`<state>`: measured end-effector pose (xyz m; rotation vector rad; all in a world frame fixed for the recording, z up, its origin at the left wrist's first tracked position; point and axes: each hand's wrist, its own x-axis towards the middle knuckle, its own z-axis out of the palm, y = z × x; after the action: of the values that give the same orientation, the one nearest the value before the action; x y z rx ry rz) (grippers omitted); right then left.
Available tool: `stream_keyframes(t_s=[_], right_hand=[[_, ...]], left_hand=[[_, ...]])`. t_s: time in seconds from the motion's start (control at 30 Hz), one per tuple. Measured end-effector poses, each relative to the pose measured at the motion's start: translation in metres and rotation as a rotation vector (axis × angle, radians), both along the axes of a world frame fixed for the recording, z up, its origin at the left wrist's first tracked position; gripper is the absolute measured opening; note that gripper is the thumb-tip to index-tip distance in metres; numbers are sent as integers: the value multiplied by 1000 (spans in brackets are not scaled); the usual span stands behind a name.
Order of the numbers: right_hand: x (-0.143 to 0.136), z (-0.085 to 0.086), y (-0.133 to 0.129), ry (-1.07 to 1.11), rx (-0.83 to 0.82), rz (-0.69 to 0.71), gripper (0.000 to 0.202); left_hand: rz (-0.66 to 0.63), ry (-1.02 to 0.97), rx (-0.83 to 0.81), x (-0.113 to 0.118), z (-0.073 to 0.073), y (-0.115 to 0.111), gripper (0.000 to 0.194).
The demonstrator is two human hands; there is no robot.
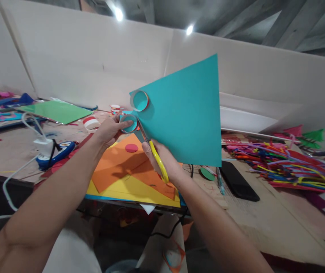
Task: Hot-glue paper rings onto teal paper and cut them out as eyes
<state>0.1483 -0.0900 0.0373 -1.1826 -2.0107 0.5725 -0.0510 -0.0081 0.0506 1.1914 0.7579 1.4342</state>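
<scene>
My left hand (109, 131) pinches the left part of a teal paper sheet (186, 113), its thumb over a short cardboard ring (122, 126) there. A second ring (132, 101), whitish with a reddish edge, sits higher up near the sheet's upper left corner. In my right hand (165, 154) is a pair of scissors with yellow handles (160, 163). Their blades (142, 131) reach up to the paper just right of the lower ring. Below the hands lie orange sheets (114, 167) and a yellow sheet (142, 189), with a red paper disc (131, 148) on top.
A black phone (239, 182) and a pen (220, 181) lie to the right, before a heap of coloured pipe cleaners (287, 163). Leftward are a blue device (56, 153) with a white plug (43, 146) and a green sheet (56, 110). White panels (94, 57) stand behind.
</scene>
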Motion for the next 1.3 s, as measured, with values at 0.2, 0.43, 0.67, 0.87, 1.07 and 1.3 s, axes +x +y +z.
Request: stream_keyframes(t_s=[0.2, 0.43, 0.67, 0.87, 1.07, 1.3], right_hand=[[-2, 3, 0, -14, -36, -17, 41], [2, 2, -2, -24, -35, 23, 39], [1, 4, -1, -69, -16, 10, 37], [-1, 8, 0, -115, -50, -49, 41], [-3, 11, 0, -125, -108, -36, 41], [0, 15, 0, -149, -105, 2, 45]], left_hand=[[1, 44, 20, -2, 2, -2, 32], [-90, 158, 57, -12, 0, 0, 33], [-84, 221, 25, -12, 3, -5, 33], [-166, 263, 54, -22, -1, 3, 37], [-132, 308, 9, -28, -6, 6, 29], [-180, 351, 31, -33, -5, 8, 25]])
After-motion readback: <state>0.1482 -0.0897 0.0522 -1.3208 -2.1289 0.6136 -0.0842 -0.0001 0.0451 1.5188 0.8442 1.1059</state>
